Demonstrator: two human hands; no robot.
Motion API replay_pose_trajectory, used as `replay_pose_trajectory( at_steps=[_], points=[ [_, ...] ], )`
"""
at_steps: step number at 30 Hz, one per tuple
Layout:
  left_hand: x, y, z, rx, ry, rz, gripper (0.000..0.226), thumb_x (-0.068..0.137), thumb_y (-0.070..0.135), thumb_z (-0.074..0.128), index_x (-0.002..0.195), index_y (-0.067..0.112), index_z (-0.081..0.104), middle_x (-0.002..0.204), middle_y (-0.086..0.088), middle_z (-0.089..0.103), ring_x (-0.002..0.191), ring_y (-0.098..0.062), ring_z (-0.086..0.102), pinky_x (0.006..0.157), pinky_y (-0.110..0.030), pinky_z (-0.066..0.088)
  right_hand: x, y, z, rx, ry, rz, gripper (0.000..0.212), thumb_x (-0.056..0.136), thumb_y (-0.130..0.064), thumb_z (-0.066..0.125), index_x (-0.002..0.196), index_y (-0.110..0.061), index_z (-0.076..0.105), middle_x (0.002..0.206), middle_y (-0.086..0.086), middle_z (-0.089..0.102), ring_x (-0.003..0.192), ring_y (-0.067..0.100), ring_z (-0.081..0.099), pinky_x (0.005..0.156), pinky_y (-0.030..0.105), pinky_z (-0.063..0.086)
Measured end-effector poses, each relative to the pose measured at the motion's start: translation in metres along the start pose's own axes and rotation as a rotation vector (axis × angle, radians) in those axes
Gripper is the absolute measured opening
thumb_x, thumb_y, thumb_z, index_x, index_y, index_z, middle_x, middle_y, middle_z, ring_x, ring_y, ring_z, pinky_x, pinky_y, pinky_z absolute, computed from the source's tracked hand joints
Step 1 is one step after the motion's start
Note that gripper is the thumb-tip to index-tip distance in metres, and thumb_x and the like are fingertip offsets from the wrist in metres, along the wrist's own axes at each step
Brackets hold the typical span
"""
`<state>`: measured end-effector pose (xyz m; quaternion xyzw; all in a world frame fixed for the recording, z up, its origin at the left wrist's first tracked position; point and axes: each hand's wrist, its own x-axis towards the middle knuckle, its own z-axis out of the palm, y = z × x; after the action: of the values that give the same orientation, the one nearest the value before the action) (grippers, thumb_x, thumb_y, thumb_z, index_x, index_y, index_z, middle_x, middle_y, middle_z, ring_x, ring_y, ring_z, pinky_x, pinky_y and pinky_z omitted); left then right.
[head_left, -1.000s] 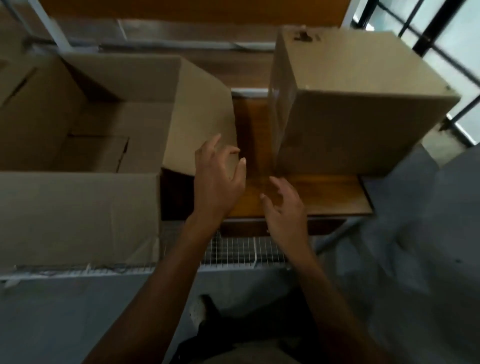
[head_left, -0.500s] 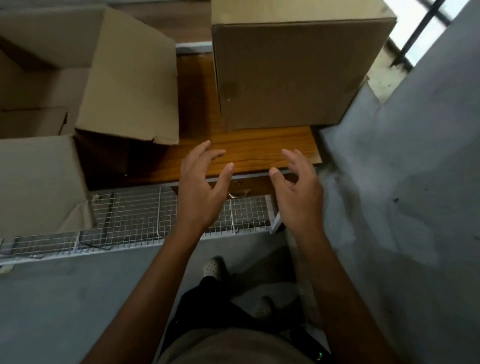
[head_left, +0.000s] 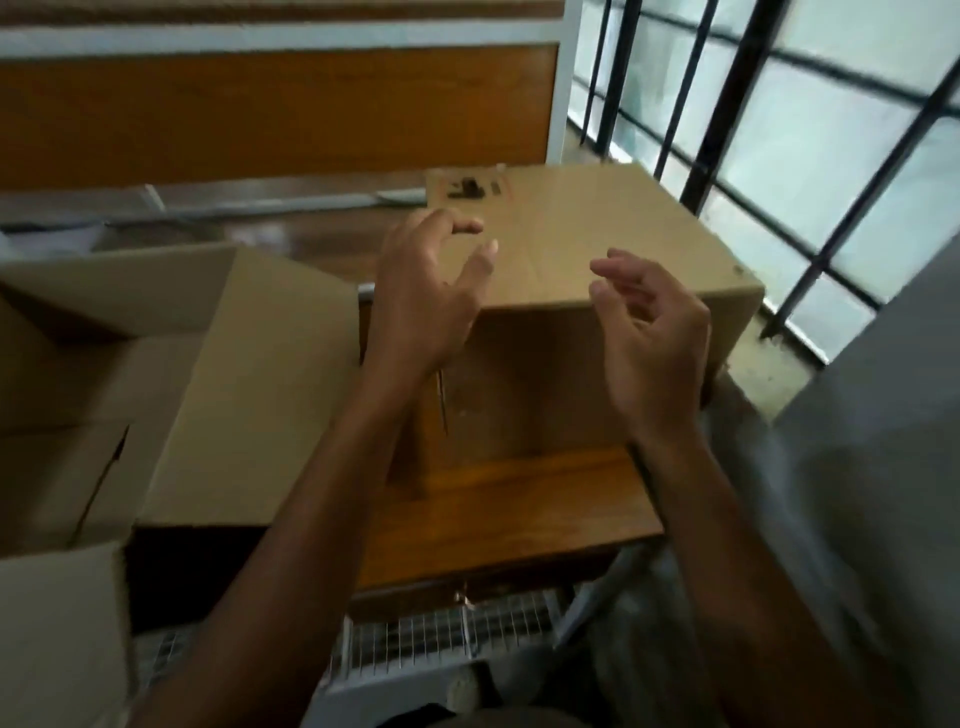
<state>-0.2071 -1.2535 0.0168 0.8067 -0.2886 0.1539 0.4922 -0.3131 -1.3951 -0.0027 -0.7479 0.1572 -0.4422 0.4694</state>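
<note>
Open box (head_left: 78, 395): far left on the desk, top open, inside in shadow.
Flap (head_left: 260, 395): the open box's right flap, folded outward and sloping down toward the closed box.
Left hand (head_left: 421, 306): raised in front of the closed box's near left top corner, fingers spread and loosely bent, thumb apart, grasping nothing. Whether it touches the cardboard cannot be told.
Desk (head_left: 509, 514): brown wood, with a bare strip showing between the forearms, in front of the closed box.
Wire grid (head_left: 447, 636): white mesh below the desk's front edge.
Closed box (head_left: 597, 239): plain cardboard, upright at the desk's right end, just right of the flap. Its top is shut, and there is a dark print at the far left corner.
Right hand (head_left: 657, 343): raised at the closed box's near top edge, right of centre, palm facing left, fingers relaxed and slightly curled, holding nothing.
Window (head_left: 779, 130): behind and to the right of the closed box, dark bars over pale panes.
Wall (head_left: 872, 467): grey, at the far right.
</note>
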Motion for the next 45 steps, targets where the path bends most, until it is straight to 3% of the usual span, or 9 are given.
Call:
replay_pose_trajectory(
  at_steps=[3, 8, 12, 15, 20, 30, 39, 43, 45],
  points=[
    [0.073, -0.002, 0.010, 0.074, -0.032, 0.015, 0.028, 0.096, 0.038, 0.055, 0.117, 0.021, 0.064, 0.119, 0.000, 0.057, 0.106, -0.012, 0.052, 0.079, -0.021, 0.041, 0.058, 0.002, 0.015, -0.028, 0.050, -0.072, 0.016, 0.092, -0.019, 0.062, 0.105, -0.017, 0.072, 0.108, -0.009, 0.069, 0.100, 0.005, 0.065, 0.086, 0.032, 0.057],
    [0.174, -0.037, 0.044, 0.223, -0.276, -0.164, 0.046, 0.092, 0.042, 0.061, 0.131, 0.018, 0.055, 0.133, -0.009, 0.052, 0.117, -0.026, 0.054, 0.092, -0.041, 0.050, 0.155, 0.028, 0.014, -0.476, -0.058, -0.012, 0.016, 0.089, -0.030, 0.063, 0.099, -0.022, 0.073, 0.110, 0.002, 0.071, 0.103, 0.020, 0.065, 0.089, 0.034, 0.049],
    [0.164, -0.078, 0.073, 0.346, -0.358, -0.288, 0.049, 0.089, 0.049, 0.059, 0.128, 0.021, 0.053, 0.134, -0.006, 0.048, 0.110, -0.023, 0.055, 0.091, -0.044, 0.053, 0.174, 0.076, -0.016, -0.866, -0.163, 0.295, 0.032, 0.087, -0.032, 0.053, 0.110, -0.016, 0.065, 0.117, 0.014, 0.064, 0.106, 0.034, 0.059, 0.087, 0.043, 0.044],
    [0.146, -0.095, 0.080, 0.310, -0.244, -0.270, 0.049, 0.092, 0.044, 0.057, 0.135, 0.025, 0.046, 0.135, -0.002, 0.047, 0.112, -0.021, 0.056, 0.088, -0.039, 0.053, 0.169, 0.091, -0.026, -0.794, -0.150, 0.449, 0.046, 0.089, -0.042, 0.052, 0.124, -0.013, 0.055, 0.122, 0.015, 0.061, 0.111, 0.037, 0.058, 0.088, 0.043, 0.044],
    [0.132, -0.105, 0.071, 0.007, -0.219, -0.529, 0.060, 0.093, 0.044, 0.060, 0.142, 0.021, 0.033, 0.130, -0.005, 0.055, 0.096, -0.016, 0.058, 0.063, -0.030, 0.047, 0.158, 0.082, -0.027, -0.782, -0.183, 0.379, 0.049, 0.089, -0.045, 0.055, 0.126, -0.013, 0.055, 0.119, 0.011, 0.065, 0.102, 0.030, 0.061, 0.080, 0.039, 0.046],
    [0.090, -0.108, 0.031, -0.405, -0.231, -0.786, 0.058, 0.089, 0.045, 0.066, 0.135, 0.015, 0.049, 0.115, -0.009, 0.068, 0.098, -0.025, 0.069, 0.085, -0.044, 0.057, 0.124, 0.030, -0.047, -0.719, -0.266, 0.308, 0.056, 0.087, -0.055, 0.059, 0.130, -0.019, 0.060, 0.129, 0.007, 0.063, 0.116, 0.028, 0.059, 0.093, 0.041, 0.047],
    [0.036, -0.114, -0.020, -0.477, -0.285, -0.743, 0.040, 0.102, 0.042, 0.046, 0.123, 0.011, 0.059, 0.109, -0.014, 0.071, 0.095, -0.029, 0.070, 0.077, -0.038, 0.057, 0.130, -0.079, -0.039, -0.817, -0.493, 0.035, 0.044, 0.088, -0.048, 0.057, 0.125, -0.024, 0.062, 0.127, 0.004, 0.062, 0.107, 0.022, 0.058, 0.092, 0.039, 0.048],
    [0.017, -0.118, -0.032, 0.007, -0.221, -0.506, 0.041, 0.106, 0.041, 0.031, 0.131, 0.020, 0.055, 0.119, -0.009, 0.063, 0.098, -0.019, 0.062, 0.080, -0.034, 0.052, 0.120, -0.109, -0.027, -0.696, -0.617, -0.097, 0.053, 0.088, -0.045, 0.059, 0.139, -0.031, 0.051, 0.134, 0.004, 0.059, 0.118, 0.023, 0.056, 0.089, 0.034, 0.043],
    [0.014, -0.106, -0.034, 0.157, -0.262, -0.366, 0.040, 0.104, 0.048, 0.028, 0.113, 0.027, 0.061, 0.116, -0.008, 0.064, 0.096, -0.017, 0.062, 0.085, -0.036, 0.052, 0.116, -0.116, -0.020, -0.542, -0.656, -0.116, 0.052, 0.090, -0.039, 0.059, 0.140, -0.029, 0.050, 0.131, 0.004, 0.062, 0.115, 0.022, 0.058, 0.088, 0.034, 0.043]
  ],
)
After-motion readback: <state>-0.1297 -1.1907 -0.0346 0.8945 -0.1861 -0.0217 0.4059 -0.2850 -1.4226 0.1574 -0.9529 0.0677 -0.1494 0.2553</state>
